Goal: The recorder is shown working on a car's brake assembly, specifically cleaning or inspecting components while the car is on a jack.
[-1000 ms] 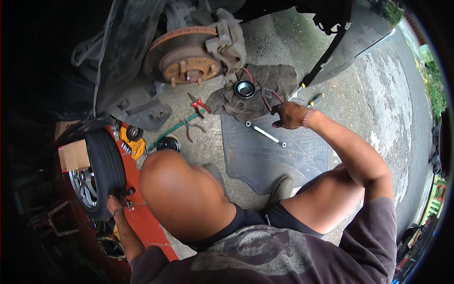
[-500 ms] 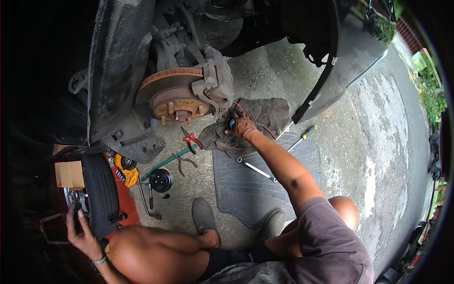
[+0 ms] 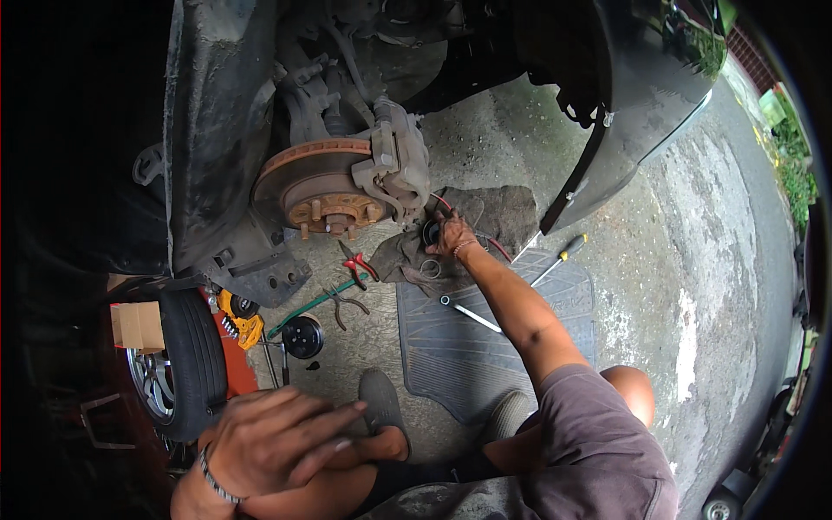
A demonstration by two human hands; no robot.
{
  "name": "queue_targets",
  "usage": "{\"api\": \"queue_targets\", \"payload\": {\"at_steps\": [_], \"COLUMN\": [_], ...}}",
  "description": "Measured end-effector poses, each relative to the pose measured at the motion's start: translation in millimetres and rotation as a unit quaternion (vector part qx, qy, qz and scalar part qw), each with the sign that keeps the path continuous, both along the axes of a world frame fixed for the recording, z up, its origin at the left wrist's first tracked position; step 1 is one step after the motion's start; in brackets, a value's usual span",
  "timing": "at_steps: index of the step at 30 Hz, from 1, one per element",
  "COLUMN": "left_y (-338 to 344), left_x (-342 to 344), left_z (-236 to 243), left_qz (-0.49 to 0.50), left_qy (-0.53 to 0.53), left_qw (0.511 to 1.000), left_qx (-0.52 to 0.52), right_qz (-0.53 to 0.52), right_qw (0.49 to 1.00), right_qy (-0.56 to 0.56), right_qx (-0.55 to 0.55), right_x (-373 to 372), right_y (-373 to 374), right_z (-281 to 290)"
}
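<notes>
My left hand [image 3: 282, 438] is raised over my left knee. Its fingers stretch out to the right, slightly blurred, with nothing visible in them. My right hand [image 3: 452, 234] reaches forward to a crumpled dark cloth [image 3: 507, 212] on the ground. Its fingers curl round a dark round object [image 3: 430, 231], mostly covered by the hand. A thin red cable or hose [image 3: 500, 250] shows on the cloth beside the wrist. Just to the left of the cloth stands the rusty brake disc [image 3: 303, 178] with its caliper [image 3: 399, 160] on the wheel hub.
Red-handled pliers [image 3: 358, 264], another pair of pliers [image 3: 342, 308], a green bar [image 3: 308, 306] and a black round part [image 3: 302, 336] lie left. A wrench [image 3: 471, 314] and screwdriver [image 3: 559, 258] rest on a rubber mat [image 3: 451, 373]. Further left are a wheel [image 3: 195, 360] and cardboard box [image 3: 139, 327].
My left hand has swung right from beside the wheel to above my knee, and its fingers have stretched out. The right hand stays on the cloth at the round object.
</notes>
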State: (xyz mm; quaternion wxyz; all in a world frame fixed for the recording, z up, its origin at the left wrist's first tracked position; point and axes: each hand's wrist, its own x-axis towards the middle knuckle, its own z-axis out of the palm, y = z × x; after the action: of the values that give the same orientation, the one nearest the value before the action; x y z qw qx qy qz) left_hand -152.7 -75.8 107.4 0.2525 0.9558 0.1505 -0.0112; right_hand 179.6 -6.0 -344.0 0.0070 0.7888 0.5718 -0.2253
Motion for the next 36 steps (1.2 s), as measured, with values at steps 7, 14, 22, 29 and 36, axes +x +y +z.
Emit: {"api": "queue_targets", "payload": {"at_steps": [7,14,22,29,36], "left_y": [38,54,50,57,60], "left_x": [40,72,109,89,86], "left_z": [-33,-68,-81,-76,-71], "left_qz": [0.064,0.063,-0.017,0.001,-0.007], "left_qy": [0.016,-0.021,-0.119,-0.095,-0.138], "left_qw": [0.986,0.993,0.990,0.995,0.989], "left_qx": [-0.156,-0.095,-0.067,-0.027,-0.045], "right_qz": [-0.436,-0.280,-0.153,-0.137,-0.124], "right_qw": [0.787,0.343,0.077,0.154,0.164], "right_qy": [0.343,0.821,0.929,0.926,0.944], "right_qx": [0.271,0.360,0.328,0.316,0.258], "right_x": [4,-58,-114,-121,-111], "right_y": [-21,-70,-109,-107,-111], "right_z": [30,193,251,245,245]}}
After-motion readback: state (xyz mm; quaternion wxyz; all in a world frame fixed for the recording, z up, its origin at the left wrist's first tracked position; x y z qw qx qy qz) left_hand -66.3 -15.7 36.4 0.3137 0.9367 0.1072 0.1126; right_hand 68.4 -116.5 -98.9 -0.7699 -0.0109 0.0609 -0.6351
